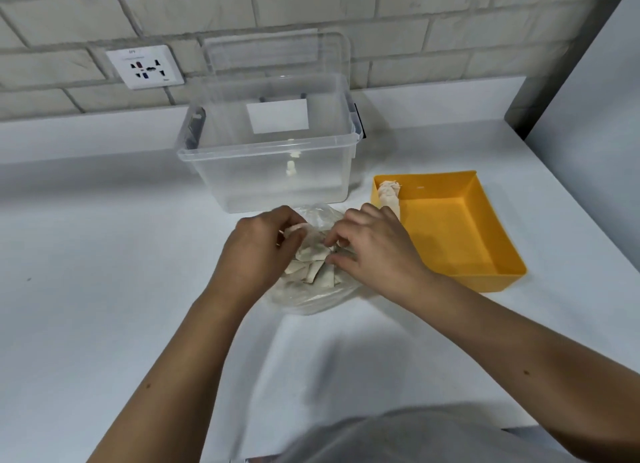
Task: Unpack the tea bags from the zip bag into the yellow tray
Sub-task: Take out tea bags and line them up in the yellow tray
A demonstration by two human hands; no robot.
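Head view: I see my left hand (258, 251) and right hand (374, 251), fingers curled, pinching the clear plastic zip bag (311, 301) of beige paper tea bags (313, 272); white wall socket (144, 66) print unreadable.

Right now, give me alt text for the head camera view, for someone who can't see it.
A person's left hand and right hand grip the top of a clear zip bag holding tea bags on a white counter. Right of it sits a yellow tray with a small unpacked batch against its left wall; a clear box stands behind.
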